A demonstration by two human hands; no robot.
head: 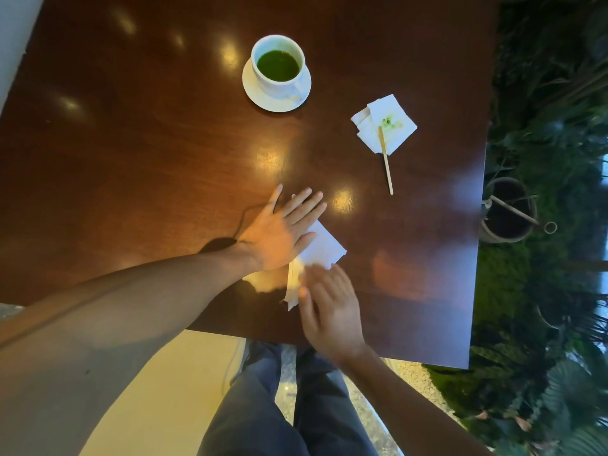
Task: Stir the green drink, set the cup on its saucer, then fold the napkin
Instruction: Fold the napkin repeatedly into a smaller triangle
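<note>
A white cup (278, 65) with green drink stands on its white saucer (263, 100) at the far middle of the dark wooden table (148, 143). A white napkin (324, 246) lies near the table's front edge. My left hand (281, 232) lies flat on the napkin's left part, fingers spread. My right hand (329, 301) is blurred and touches the napkin's near edge, where a strip of it is lifted or folded. Whether those fingers pinch the paper is unclear.
A second white napkin (385, 123) with a green stain lies to the right of the cup, with a wooden stir stick (385, 159) resting on it. Plants and a dark pot (508, 210) stand beyond the table's right edge. My legs show below the front edge.
</note>
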